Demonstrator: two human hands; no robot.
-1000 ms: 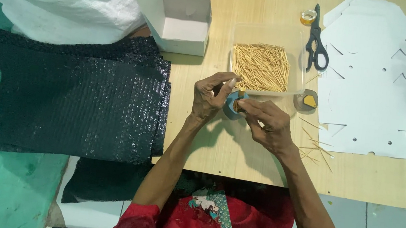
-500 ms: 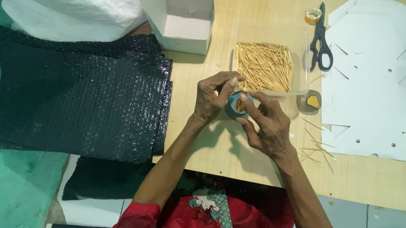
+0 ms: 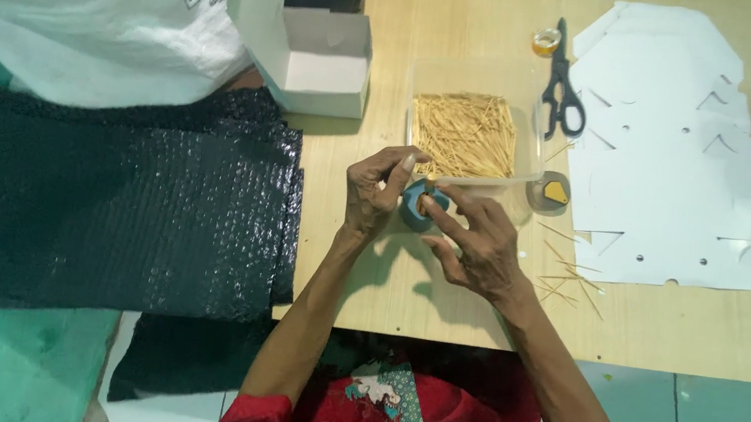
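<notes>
Both hands barely shift since earlier, left hand (image 3: 376,192) cupping the small blue round tape roll (image 3: 413,208) above the wooden table (image 3: 404,289), right hand (image 3: 475,240) pinching probably a light, snappable thin stick (image 3: 430,185), best gripped mid-length.

Both hands (image 3: 431,217) grip blue piece (image 3: 413,208).

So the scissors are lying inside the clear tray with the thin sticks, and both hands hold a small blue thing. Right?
Not quite. The head view shows the scissors lying on the table beside the clear tray, partly on the white card sheets. Both the left hand and right hand do hold the small blue thing.
</notes>
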